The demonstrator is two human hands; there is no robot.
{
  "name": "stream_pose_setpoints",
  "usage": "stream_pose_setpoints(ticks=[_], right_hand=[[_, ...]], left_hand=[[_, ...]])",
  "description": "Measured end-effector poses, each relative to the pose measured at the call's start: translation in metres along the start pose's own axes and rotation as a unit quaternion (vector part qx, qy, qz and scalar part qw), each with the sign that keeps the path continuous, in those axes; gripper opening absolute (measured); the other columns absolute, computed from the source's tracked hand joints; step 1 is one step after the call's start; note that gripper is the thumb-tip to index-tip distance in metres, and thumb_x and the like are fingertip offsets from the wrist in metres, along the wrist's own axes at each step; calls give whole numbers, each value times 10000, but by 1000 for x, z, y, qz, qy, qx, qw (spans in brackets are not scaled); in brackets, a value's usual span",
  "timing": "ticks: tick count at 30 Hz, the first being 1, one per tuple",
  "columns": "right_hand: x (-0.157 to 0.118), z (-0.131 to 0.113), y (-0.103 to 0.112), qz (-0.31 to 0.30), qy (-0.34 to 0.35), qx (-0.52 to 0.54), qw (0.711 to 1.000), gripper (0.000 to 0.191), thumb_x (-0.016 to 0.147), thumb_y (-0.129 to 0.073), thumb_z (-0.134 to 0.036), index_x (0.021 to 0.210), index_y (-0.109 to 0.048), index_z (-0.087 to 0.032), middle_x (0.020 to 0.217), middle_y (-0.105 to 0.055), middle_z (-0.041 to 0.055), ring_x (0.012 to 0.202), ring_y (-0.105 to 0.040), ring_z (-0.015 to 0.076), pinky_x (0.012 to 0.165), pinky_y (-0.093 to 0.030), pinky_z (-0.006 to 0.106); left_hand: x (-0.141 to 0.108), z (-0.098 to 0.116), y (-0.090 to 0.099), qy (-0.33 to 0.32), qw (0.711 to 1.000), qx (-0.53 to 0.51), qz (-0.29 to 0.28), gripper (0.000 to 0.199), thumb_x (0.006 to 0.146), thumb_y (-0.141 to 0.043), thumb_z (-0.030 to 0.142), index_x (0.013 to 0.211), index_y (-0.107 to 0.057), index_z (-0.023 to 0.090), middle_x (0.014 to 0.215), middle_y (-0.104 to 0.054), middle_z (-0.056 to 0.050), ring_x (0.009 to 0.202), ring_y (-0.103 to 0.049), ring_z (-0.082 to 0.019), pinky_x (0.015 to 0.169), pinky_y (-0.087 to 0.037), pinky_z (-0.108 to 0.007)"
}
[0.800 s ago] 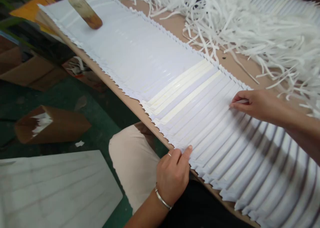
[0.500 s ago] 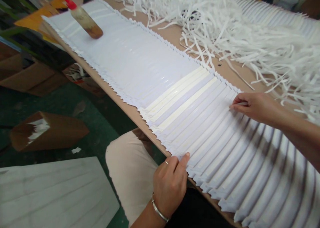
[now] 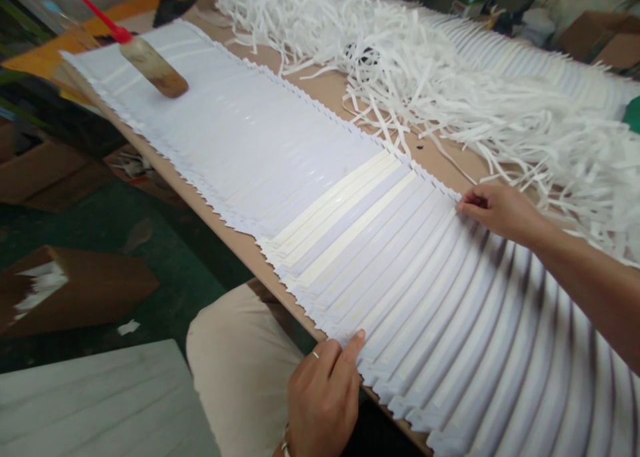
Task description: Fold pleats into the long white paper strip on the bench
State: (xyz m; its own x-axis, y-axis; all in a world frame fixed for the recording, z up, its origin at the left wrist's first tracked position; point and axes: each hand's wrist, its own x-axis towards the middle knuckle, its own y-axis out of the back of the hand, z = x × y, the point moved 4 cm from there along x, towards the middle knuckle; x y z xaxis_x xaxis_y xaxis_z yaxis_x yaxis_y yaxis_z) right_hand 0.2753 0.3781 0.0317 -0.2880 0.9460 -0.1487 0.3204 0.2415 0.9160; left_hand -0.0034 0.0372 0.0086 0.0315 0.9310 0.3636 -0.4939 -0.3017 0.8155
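Left hand (image 3: pixel 323 403) and right hand (image 3: pixel 500 211), lower centre and far right, fingers narrowly pinching opposite edges of pleated white paper (image 3: pixel 400 297), best tensioned evenly.

Dark green floor (image 3: pixel 170 297) — cardboard box (image 3: pixel 95 283) lying on it.

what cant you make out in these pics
All in the head view:
What the right hand touches: hidden by its fingers.
Left hand's wrist: cut off by the bottom edge.
Pleated paper's right end: cut off by the right edge.
Brush bristles: blurred.
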Motion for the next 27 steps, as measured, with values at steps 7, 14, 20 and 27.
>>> stream_pose_setpoints(ticks=[7,14,20,27], right_hand=[[7,6,-11,19,22,-9,1000,265,840,-660,-492,808,-711,-234,704,-701,20,658,-588,183,622,-392,308],[27,12,16,112,-23,-80,990,166,924,-644,-341,925,-711,-189,964,-722,138,754,-503,201,713,-309,356],[56,10,29,143,-52,21,988,193,852,-728,-201,698,-613,-199,813,-613,71,733,-386,165,753,-273,372],[-31,2,35,139,-121,291,939,273,854,-747,-394,758,-545,-238,634,-498,-24,610,-456,140,635,-381,333]], left_hand=[[3,0,1,-7,1000,13,15,360,1054,-462,58,1339,-655,164,827,-673,-35,714,-664,-175,647,-545,-282],[1,0,2,-3,999,20,33,332,1073,-441,95,1328,-641,165,958,-772,-68,828,-753,-191,739,-609,-290],[-5,-5,7,63,996,-39,48,227,1100,-462,182,1254,-629,173,1021,-800,-59,896,-792,-165,804,-624,-241],[5,6,20,123,974,-187,28,205,1053,-539,162,1206,-654,235,876,-732,18,669,-684,-108,616,-531,-201]])
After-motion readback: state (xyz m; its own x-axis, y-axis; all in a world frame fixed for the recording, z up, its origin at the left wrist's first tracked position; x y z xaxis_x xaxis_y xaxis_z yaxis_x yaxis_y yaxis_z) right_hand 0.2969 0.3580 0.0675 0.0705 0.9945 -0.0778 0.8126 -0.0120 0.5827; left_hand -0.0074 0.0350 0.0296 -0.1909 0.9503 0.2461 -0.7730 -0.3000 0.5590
